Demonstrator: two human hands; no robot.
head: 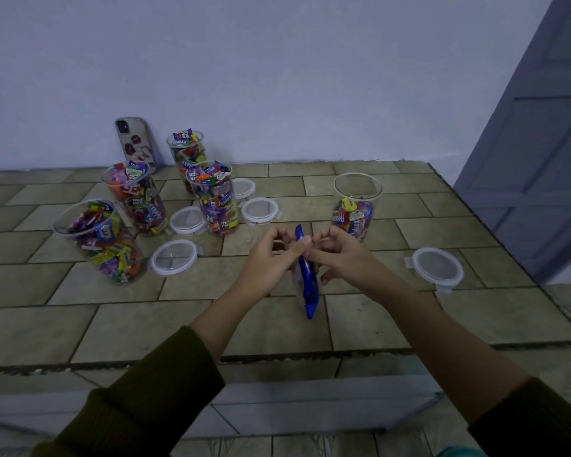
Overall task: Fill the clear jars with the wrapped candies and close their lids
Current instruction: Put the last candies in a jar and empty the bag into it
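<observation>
Above the tiled counter, my left hand [271, 255] and my right hand [338, 255] both pinch the top edge of a blue candy bag [307, 285], which hangs edge-on between them. Behind my right hand stands a clear jar [357, 196] holding only a few wrapped candies at its bottom. Several clear jars full of wrapped candies stand open at the left: one nearest [99, 242], one behind it [136, 196], one in the middle [213, 196], one at the back [187, 153]. White-rimmed clear lids lie flat by them [173, 257] [188, 220] [259, 210] [244, 188], and another [437, 267] lies at the right.
A phone [135, 143] in a flowered case leans against the wall behind the jars. The counter's front edge [277, 357] runs below my forearms. A grey-blue door [541, 143] stands at the right, past the counter's right edge.
</observation>
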